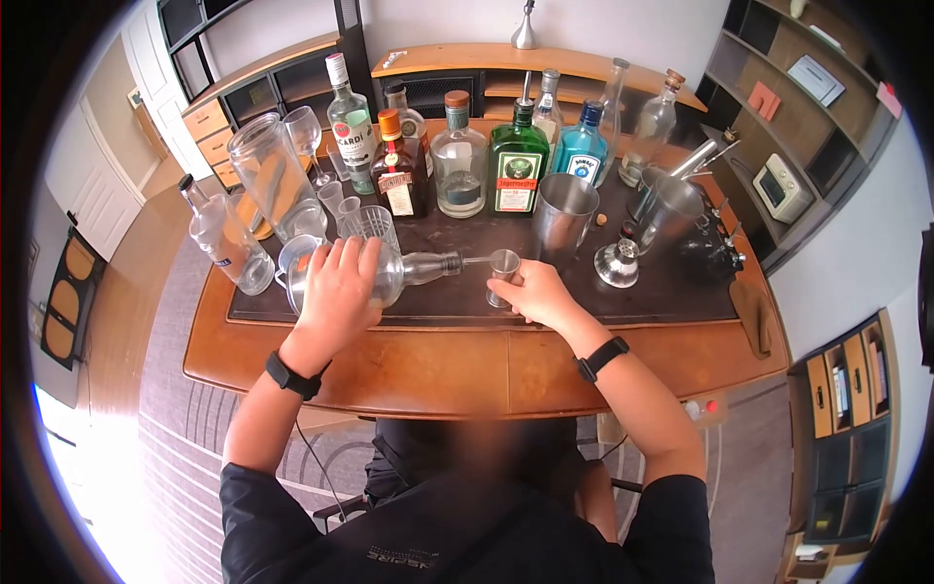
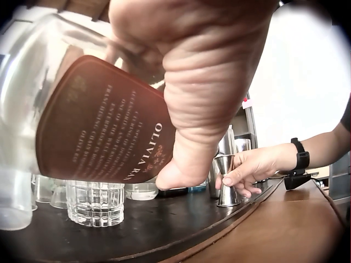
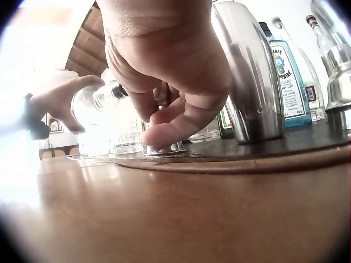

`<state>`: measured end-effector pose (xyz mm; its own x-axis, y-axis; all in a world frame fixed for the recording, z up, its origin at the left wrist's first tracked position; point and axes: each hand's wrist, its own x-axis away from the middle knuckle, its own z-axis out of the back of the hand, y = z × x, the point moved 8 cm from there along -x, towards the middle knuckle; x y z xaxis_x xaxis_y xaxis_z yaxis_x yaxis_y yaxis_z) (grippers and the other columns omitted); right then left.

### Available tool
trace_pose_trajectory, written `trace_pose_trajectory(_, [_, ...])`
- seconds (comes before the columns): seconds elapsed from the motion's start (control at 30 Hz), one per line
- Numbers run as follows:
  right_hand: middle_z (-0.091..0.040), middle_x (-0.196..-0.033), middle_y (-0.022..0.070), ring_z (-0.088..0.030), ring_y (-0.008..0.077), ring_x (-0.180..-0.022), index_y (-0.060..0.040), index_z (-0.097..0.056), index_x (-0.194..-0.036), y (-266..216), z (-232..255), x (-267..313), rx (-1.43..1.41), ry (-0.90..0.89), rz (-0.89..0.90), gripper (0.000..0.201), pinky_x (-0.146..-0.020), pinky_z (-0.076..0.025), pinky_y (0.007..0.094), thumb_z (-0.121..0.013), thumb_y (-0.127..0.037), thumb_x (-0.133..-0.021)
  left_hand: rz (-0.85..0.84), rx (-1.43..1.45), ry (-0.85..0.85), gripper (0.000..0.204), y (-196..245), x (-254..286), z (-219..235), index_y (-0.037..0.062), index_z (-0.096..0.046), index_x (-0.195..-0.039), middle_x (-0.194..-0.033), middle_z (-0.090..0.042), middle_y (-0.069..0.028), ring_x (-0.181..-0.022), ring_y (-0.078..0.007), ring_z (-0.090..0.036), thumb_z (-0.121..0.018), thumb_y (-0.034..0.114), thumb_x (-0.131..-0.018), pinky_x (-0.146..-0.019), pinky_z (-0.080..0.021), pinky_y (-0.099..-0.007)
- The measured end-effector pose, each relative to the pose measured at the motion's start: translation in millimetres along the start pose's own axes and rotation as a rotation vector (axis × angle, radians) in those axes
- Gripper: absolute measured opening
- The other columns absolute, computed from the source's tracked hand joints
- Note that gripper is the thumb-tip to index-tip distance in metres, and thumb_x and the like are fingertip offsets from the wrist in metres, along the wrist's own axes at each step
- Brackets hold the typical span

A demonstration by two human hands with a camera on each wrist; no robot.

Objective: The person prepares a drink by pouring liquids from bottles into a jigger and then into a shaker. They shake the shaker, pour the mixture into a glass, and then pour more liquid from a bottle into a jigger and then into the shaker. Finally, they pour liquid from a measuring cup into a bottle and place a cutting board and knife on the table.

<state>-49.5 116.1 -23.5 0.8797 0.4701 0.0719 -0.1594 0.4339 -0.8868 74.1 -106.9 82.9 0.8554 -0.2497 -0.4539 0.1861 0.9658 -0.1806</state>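
Note:
My left hand grips a clear glass bottle round its body, tipped on its side with the neck toward the right. A dark label reading "OLIVIA RAN" shows in the left wrist view. From the neck a thin metal pourer reaches over the rim of a steel jigger. My right hand pinches the jigger at its narrow waist, upright on the dark mat. Fingers hide much of the jigger in the right wrist view. A cut-glass tumbler stands below the bottle.
Behind the hands stand several bottles, among them a green Jägermeister bottle and a blue gin bottle. A steel shaker tin is just beyond my right hand. Tall glassware and a clear bottle are at the left.

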Motion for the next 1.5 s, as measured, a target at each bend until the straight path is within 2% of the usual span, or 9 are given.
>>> trace_pose_trajectory(0.2, [-0.066,-0.071,0.0070,-0.059,0.0156,-0.063,-0.0019,-0.069,-0.087,2,1,-3,0.041,0.005,0.021,0.026,-0.063,-0.049,0.0334,-0.075,-0.027,-0.089,-0.061,-0.100,0.038,0.078,1,-7,10,0.0010,-0.050,-0.129,-0.116,-0.057,-0.0160,-0.107,-0.0338,-0.058,-0.077,0.006,-0.055,-0.095,-0.044,-0.0448])
trace_pose_trajectory(0.3, [-0.066,-0.070,0.0076,-0.059,0.0169,-0.063,-0.0023,-0.069,-0.087,4,1,-5,0.062,0.001,0.038,0.027,-0.063,-0.049,0.0338,-0.075,-0.028,-0.089,-0.068,-0.126,0.005,0.078,0,-11,14,0.0010,-0.050,-0.129,-0.117,-0.057,-0.0163,-0.108,-0.0339,-0.057,-0.076,0.006,-0.055,-0.097,-0.044,-0.0449])
trace_pose_trajectory(0.6, [-0.066,-0.072,0.0084,-0.061,0.0204,-0.064,-0.0035,-0.069,-0.089,4,2,-7,0.088,-0.005,0.058,0.027,-0.064,-0.049,0.0355,-0.074,-0.030,-0.089,-0.122,-0.219,-0.005,0.088,2,-18,22,0.0017,-0.050,-0.133,-0.125,-0.057,-0.0168,-0.113,-0.0330,-0.056,-0.084,0.012,-0.052,-0.100,-0.042,-0.0445])
trace_pose_trajectory(1.13, [-0.067,-0.072,0.0088,-0.061,0.0206,-0.064,-0.0036,-0.068,-0.089,8,1,-10,0.070,0.013,0.111,0.026,-0.064,-0.049,0.0356,-0.074,-0.030,-0.089,-0.134,-0.248,-0.032,0.088,4,-25,26,0.0026,-0.049,-0.134,-0.124,-0.057,-0.0164,-0.112,-0.0334,-0.056,-0.084,0.012,-0.053,-0.101,-0.041,-0.0448])
trace_pose_trajectory(1.5, [-0.069,-0.075,0.0097,-0.065,0.0236,-0.067,-0.0043,-0.069,-0.090,10,2,-11,0.116,0.020,0.120,0.028,-0.066,-0.050,0.0369,-0.074,-0.032,-0.088,-0.158,-0.238,-0.026,0.085,9,-30,34,0.0027,-0.051,-0.133,-0.121,-0.057,-0.0154,-0.111,-0.0341,-0.057,-0.081,0.010,-0.054,-0.101,-0.041,-0.0454])
